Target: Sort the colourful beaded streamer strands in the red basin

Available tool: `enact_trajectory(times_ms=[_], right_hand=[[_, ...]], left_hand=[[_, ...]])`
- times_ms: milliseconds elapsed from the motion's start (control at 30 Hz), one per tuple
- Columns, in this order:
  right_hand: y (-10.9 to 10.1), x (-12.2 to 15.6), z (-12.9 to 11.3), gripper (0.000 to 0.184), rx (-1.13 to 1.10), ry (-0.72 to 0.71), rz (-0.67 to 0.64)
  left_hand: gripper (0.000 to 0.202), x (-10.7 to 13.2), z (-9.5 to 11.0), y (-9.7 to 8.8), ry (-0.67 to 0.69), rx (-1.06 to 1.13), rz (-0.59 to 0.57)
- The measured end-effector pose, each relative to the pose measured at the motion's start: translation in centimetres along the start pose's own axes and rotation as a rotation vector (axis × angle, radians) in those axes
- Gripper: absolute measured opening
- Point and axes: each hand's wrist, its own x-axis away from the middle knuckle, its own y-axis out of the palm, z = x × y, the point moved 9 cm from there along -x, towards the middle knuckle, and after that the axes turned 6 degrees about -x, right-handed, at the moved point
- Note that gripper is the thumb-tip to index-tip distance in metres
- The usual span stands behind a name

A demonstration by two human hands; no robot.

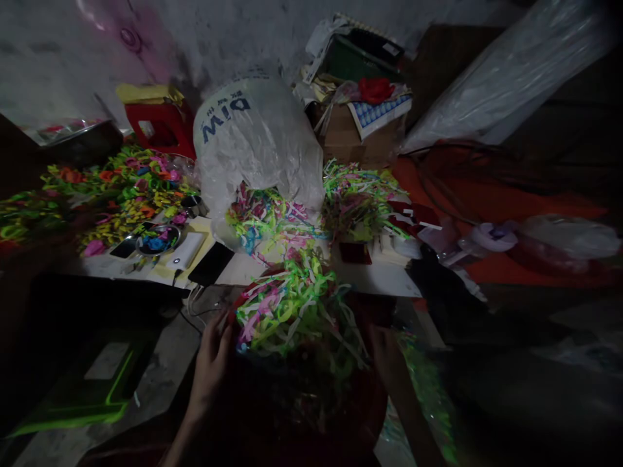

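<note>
A dark red basin [378, 395] is in front of me, heaped with tangled green, yellow, white and pink plastic strips [296, 298]. My left hand [214, 344] grips its left side, with the fingers partly hidden against the rim. On the opposite side my right hand [386, 350] holds the rim, dim in the shadow. The lower part of the basin is too dark to make out. Just beyond it, more coloured strips [272, 214] spill from the mouth of a large white plastic bag [263, 130] lying on the table.
Small colourful plastic pieces [131, 181] are piled at the table's left, near a metal bowl [158, 240], a white power bank [187, 251] and a black phone [212, 264]. Another strip heap [357, 201] lies right of the bag. A green plastic stool [87, 389] stands at lower left.
</note>
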Motion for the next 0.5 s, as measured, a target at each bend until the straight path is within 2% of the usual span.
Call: enact_trajectory(times_ms=[67, 100, 167, 200, 233, 267, 333, 400, 500], right_hand=[[-0.8, 1.3, -2.7, 0.048, 0.042, -0.143, 0.037], [-0.6, 2.4, -4.5, 0.043, 0.062, -0.24, 0.024], [1.9, 5.8, -8.4, 0.023, 0.143, -0.51, -0.16], [4.0, 7.8, -9.6, 0.018, 0.172, -0.592, -0.31], [6.0, 9.8, -10.2, 0.017, 0.207, -0.644, -0.455], [8.1, 11.5, -10.1, 0.017, 0.278, -0.64, -0.595], [11.2, 13.8, -8.9, 0.018, 0.474, -0.627, -0.727], [13.2, 14.9, -7.7, 0.02, 0.596, -0.635, -0.772], [14.7, 15.2, -6.5, 0.018, 0.629, -0.645, -0.786]], left_hand=[[0.036, 0.9, 3.0, -0.2, 0.273, -0.178, -0.055], [0.03, 1.8, 4.8, 0.7, 0.463, -0.314, -0.154], [0.028, 4.8, 6.8, 3.5, 0.852, -0.629, -0.423], [0.031, 6.2, 6.9, 4.7, 1.005, -0.764, -0.529], [0.034, 7.0, 6.8, 5.5, 1.108, -0.864, -0.582], [0.034, 7.4, 6.8, 6.0, 1.178, -0.941, -0.584], [0.028, 7.3, 6.9, 6.8, 1.259, -1.02, -0.539], [0.023, 6.7, 7.2, 7.7, 1.284, -1.042, -0.539], [0.022, 5.9, 8.3, 8.9, 1.299, -1.052, -0.55]])
